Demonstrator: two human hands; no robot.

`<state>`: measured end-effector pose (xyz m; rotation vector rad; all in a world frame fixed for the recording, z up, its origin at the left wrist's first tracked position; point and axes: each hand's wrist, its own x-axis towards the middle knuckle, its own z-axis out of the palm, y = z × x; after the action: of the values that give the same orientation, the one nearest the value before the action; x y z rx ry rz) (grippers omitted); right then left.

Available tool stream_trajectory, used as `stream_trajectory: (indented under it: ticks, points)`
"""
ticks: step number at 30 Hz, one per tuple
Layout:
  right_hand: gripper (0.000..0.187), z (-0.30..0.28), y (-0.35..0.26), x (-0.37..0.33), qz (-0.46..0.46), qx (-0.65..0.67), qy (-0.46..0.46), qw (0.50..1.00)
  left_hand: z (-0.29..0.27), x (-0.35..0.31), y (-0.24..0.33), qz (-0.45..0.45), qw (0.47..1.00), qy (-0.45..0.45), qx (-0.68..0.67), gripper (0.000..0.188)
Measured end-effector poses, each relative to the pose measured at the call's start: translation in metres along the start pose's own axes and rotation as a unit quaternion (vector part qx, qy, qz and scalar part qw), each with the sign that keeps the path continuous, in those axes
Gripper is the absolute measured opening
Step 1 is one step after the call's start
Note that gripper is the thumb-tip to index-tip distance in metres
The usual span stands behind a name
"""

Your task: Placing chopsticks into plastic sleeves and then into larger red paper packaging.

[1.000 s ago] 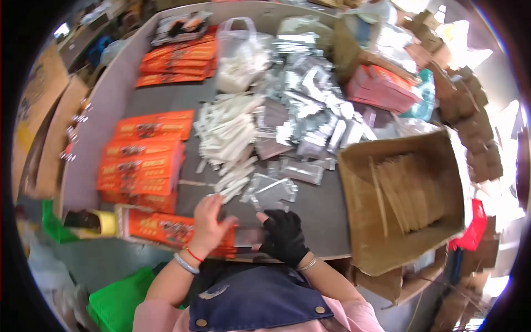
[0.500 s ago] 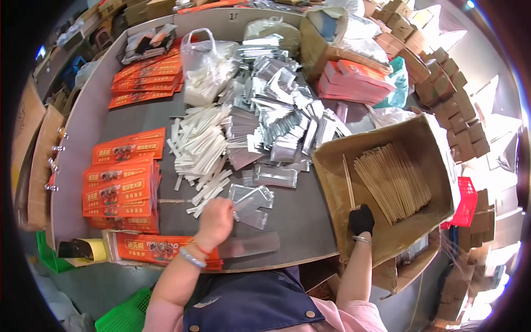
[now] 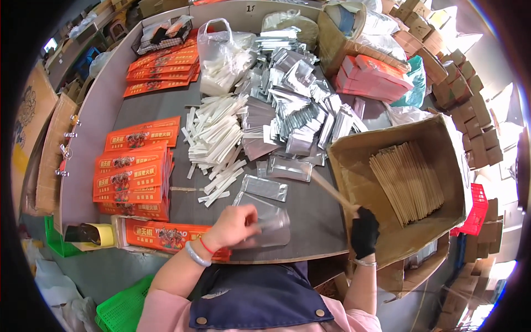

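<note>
My left hand [image 3: 237, 226], bare with a bracelet and red string, has its fingers curled at the edge of a clear plastic piece [image 3: 275, 231]. A flat silver packet [image 3: 264, 188] lies just beyond it. My right hand [image 3: 365, 232], in a black glove, is closed around a wooden chopstick or pair [image 3: 332, 191], slightly blurred, pointing up-left over the table. Beside it, the cardboard box [image 3: 347, 171] contains a pile of wooden chopsticks [image 3: 406, 182]. Orange-red printed sleeves [image 3: 160, 235] lie in a tray at the table's front edge, left of my left hand.
Stacks of orange-red sleeves [image 3: 130, 177] line the left side. White paper-wrapped strips [image 3: 213, 133] and silver packets [image 3: 301, 105] are heaped mid-table. Behind them stand a clear plastic bag [image 3: 227, 61] and another carton [image 3: 332, 44]. A yellow-and-black object [image 3: 91, 235] sits at the left front corner.
My right hand has lifted the chopstick or pair out of the box and over its left edge. My left hand has moved right and down, from the silver packets to the clear plastic.
</note>
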<state>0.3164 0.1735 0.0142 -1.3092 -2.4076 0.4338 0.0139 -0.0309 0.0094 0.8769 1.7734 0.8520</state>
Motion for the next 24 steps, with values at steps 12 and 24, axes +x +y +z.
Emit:
stream_trajectory:
  ticks: [12,24]
  points:
    - [0.027,0.098,-0.093,-0.040,-0.315,0.165,-0.225,0.907,0.021,-0.071,-0.050,0.181,0.924,0.146,0.302,0.075]
    - [0.043,0.105,-0.166,-0.057,-0.070,0.446,-0.289,0.844,0.010,-0.046,-0.043,0.247,0.905,0.177,0.297,0.052]
